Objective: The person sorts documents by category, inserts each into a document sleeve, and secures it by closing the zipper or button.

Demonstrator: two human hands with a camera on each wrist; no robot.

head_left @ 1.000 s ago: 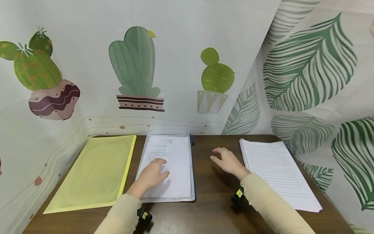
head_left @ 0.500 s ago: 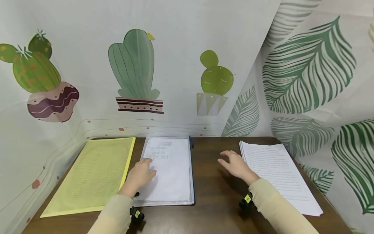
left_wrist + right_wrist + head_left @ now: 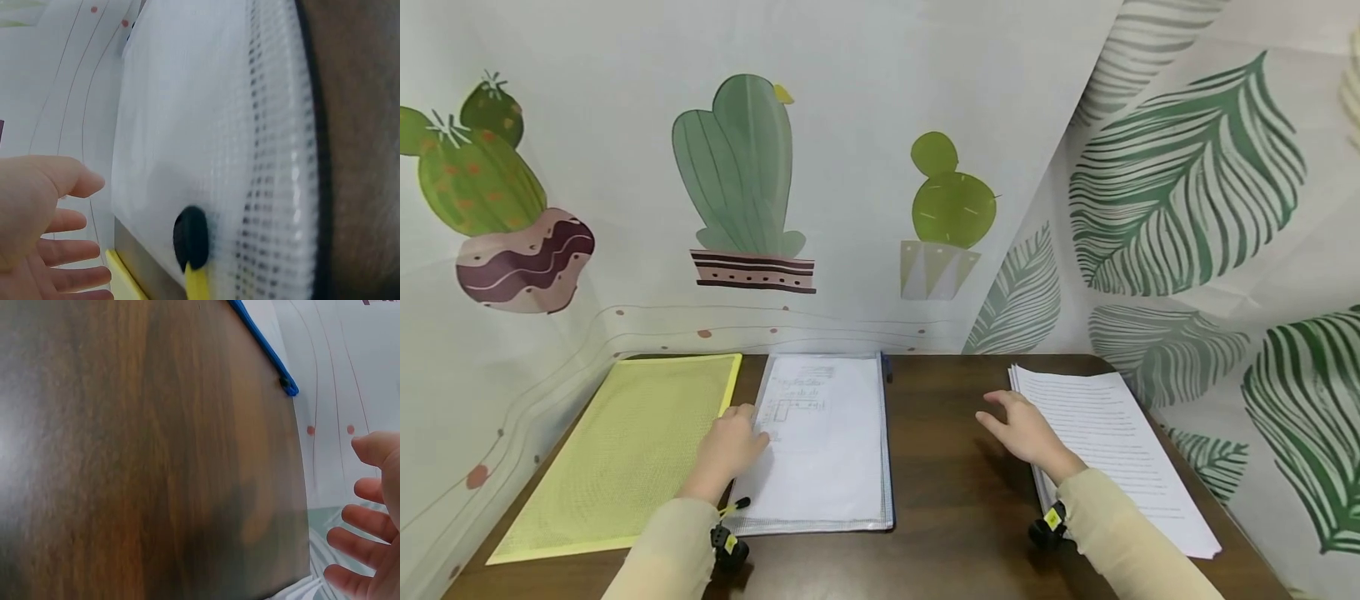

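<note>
- The left hand (image 3: pixel 724 450) lies at the left edge of the clear mesh folder (image 3: pixel 823 442), over the narrow gap between it and the yellow folder (image 3: pixel 632 446); its grip is released, fingers straight and spread, grasping nothing.
- In the left wrist view the left hand (image 3: pixel 37 231) shows an open palm with loose fingers (image 3: pixel 69 250), just left of the clear mesh folder (image 3: pixel 212 144); whether the fingertips touch the folder cannot be told.
- The right hand (image 3: pixel 1028 433) sits to the right of the clear mesh folder, at the left edge of the paper stack (image 3: pixel 1112 450); its grip is released too, fingers relaxed and holding nothing.
- In the right wrist view the right hand (image 3: pixel 372 531) hovers with spread fingers (image 3: pixel 353 544) above the dark tabletop (image 3: pixel 144 450), and the blue edge of the clear mesh folder (image 3: pixel 262 347) runs at the top.
- The clear mesh folder lies flat in the middle of the tabletop (image 3: pixel 955 467), with a printed sheet inside and its blue zip edge along the right side.
- The yellow folder lies flat just left of the clear mesh folder, close beside it.
- The paper stack lies well to the right of the clear mesh folder, slightly fanned, text side up.
- Behind the clear mesh folder hangs a cactus curtain (image 3: pixel 737 175); farther right of it is a leaf curtain (image 3: pixel 1187 192).
</note>
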